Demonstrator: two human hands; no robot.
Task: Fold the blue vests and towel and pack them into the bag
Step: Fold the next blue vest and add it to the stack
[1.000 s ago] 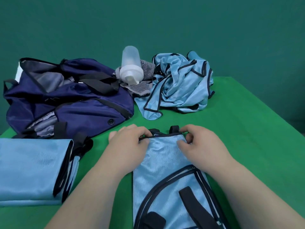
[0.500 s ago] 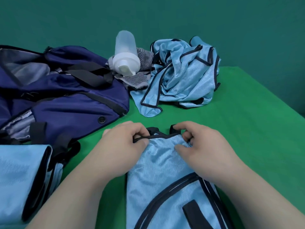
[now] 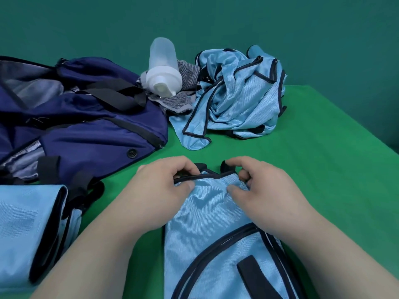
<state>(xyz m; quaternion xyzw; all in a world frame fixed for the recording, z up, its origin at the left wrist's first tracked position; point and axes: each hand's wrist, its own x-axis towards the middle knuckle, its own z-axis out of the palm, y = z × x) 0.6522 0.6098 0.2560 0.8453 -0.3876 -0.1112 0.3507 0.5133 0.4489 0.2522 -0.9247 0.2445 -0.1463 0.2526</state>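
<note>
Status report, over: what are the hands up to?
Left hand, right hand pinch far hem of flat vest. Folded vest left; crumpled vests behind. Bottle lies on towel.

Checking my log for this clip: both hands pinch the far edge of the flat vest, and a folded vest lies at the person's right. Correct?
Not quite. The head view shows the folded vest at the person's left, in front of the bag, not at the right. The left hand and right hand do pinch the far edge of the flat vest.
</note>
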